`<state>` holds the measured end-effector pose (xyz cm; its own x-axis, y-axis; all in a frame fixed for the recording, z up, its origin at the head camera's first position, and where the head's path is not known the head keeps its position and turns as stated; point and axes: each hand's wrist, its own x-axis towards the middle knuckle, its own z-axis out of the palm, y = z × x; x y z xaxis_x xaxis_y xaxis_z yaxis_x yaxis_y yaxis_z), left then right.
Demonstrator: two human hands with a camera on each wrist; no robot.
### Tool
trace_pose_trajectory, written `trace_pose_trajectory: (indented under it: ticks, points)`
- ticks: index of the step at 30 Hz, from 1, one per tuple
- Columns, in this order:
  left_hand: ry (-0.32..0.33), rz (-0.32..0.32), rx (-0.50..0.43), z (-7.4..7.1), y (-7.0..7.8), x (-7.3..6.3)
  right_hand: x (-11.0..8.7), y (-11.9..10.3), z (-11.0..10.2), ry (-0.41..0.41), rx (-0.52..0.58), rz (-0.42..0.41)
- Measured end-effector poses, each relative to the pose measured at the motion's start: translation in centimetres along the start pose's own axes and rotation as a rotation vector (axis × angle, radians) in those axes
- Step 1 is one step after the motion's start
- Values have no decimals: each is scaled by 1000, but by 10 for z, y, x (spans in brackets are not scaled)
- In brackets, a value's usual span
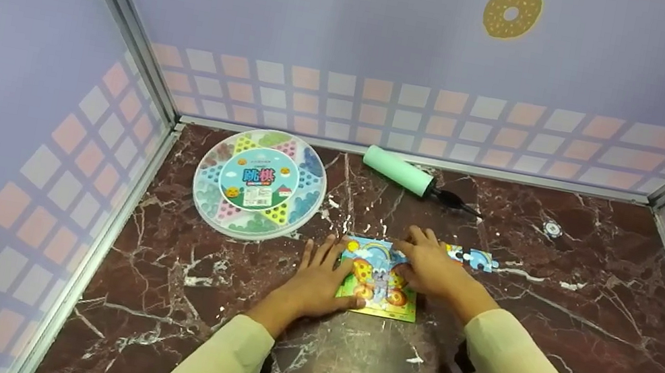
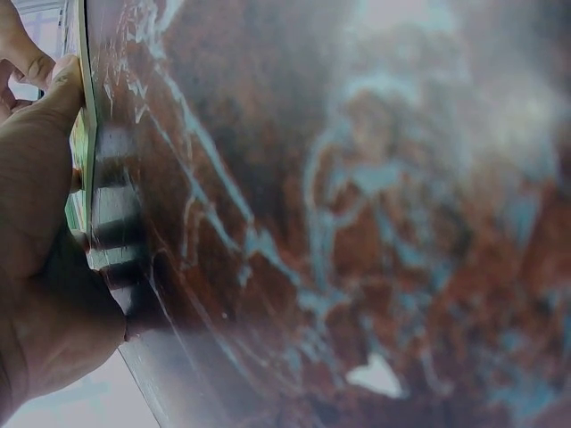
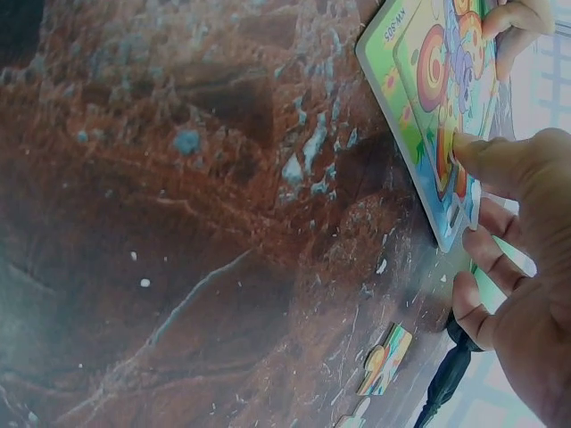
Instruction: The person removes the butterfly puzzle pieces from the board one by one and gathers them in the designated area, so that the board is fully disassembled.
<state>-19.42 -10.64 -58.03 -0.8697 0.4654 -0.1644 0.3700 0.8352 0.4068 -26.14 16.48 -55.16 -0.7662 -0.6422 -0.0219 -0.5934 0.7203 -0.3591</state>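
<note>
A bright jigsaw puzzle (image 1: pixel 378 294) in a tray lies flat on the dark marbled table in the head view, with a grey mouse and a rainbow on it. My left hand (image 1: pixel 319 283) rests along the tray's left side, its fingers spread and its thumb on the lower part. At the upper right corner, my right hand (image 1: pixel 431 265) pinches a blue puzzle piece (image 3: pixel 460 212) between thumb and index finger, partly hidden by the hand. In the right wrist view, its other fingers hang past the tray's edge. Loose puzzle pieces (image 1: pixel 481 261) lie right of the tray.
A round Chinese checkers box (image 1: pixel 208 192) stands at the back left. Near the back wall lies a mint green hand pump (image 1: pixel 400 172) with a black nozzle. Farther right is a small round white-and-dark disc (image 1: pixel 551 229). Patterned walls (image 1: pixel 399 41) enclose the table's back and sides.
</note>
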Motion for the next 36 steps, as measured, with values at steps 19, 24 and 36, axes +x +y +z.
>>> trace_pose_trajectory:
  ticks: [19, 24, 36]
  points:
    - [1, 4, -2, -2, 1, -1, -1, 5, 3, 9, -16, -24]
    - [1, 0, 3, -1, 0, 0, -3, 3, 3, 17, -39, -20]
    - [6, 6, 17, 3, -2, 2, -11, 7, 9, 124, -134, -109]
